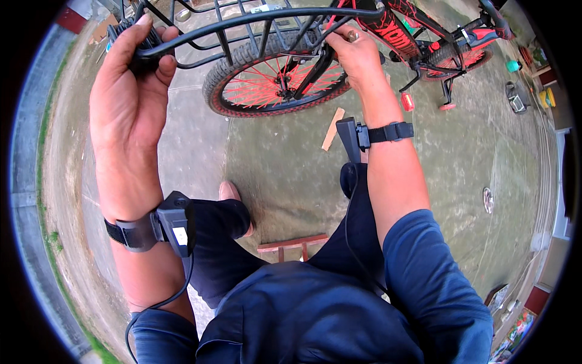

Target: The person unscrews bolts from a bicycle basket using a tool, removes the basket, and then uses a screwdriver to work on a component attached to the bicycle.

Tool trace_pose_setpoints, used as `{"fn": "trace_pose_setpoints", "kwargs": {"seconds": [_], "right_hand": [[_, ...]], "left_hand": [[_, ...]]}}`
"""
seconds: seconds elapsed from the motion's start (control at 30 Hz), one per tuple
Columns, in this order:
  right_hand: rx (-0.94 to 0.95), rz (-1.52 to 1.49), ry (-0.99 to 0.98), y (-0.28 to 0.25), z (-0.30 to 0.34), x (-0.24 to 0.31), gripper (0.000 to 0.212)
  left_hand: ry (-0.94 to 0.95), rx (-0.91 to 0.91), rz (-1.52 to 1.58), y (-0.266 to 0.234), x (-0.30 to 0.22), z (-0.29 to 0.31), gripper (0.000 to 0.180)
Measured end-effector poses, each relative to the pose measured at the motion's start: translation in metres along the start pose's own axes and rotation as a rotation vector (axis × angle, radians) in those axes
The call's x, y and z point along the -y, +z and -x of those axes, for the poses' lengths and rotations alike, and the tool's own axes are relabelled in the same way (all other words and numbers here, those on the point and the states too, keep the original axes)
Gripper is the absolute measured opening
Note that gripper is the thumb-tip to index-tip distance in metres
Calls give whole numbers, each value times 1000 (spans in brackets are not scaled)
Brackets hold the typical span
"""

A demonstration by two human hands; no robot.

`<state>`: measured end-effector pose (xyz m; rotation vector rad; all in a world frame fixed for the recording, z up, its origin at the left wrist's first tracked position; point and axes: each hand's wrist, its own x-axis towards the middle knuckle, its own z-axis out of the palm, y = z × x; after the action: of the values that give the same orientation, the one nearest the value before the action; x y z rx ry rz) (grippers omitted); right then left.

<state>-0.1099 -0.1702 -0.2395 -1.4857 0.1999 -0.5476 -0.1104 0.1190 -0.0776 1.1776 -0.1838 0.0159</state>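
your left hand was clenched around the black handlebar grip at the upper left, thumb on the near side and fingers curled over the far side, so the grip sat fully inside your fist. your right hand was closed on the bicycle's black bar close to the stem, fingers wrapped over it, with a small brownish object showing at the fingertips; what that object was could not be told. the black wire basket spanned the gap between your two hands, mounted ahead of the bar and directly above the front wheel.

the bicycle was red and black, its front wheel carrying a red-edged tyre and red spokes. a red pedal hung below the frame, and a small stabiliser wheel sat by the rear wheel.

both your wrists bore black strapped devices, the left one with a cable running down the forearm. you wore dark blue sleeves and dark trousers, one foot forward.

the ground was worn concrete, stained green in patches. a short wooden strip lay below the front wheel, and a low wooden stool stood near your legs. a round drain cover sat well to the right.
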Motion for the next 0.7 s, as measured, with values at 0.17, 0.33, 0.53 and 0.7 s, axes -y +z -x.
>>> {"fn": "trace_pose_setpoints", "kwargs": {"seconds": [0.17,0.33,0.53,0.7], "right_hand": [[-19,-24,21,0,-2,0,30],[-35,-21,60,5,6,8,26],[-135,-209,103,15,18,20,15],[-13,-429,170,0,18,35,17]], "left_hand": [[-12,12,-12,2,-2,7,23],[-20,16,-31,1,-3,8,23],[-32,-8,-24,4,-6,9,24],[-61,-20,-16,6,-4,7,25]]}}
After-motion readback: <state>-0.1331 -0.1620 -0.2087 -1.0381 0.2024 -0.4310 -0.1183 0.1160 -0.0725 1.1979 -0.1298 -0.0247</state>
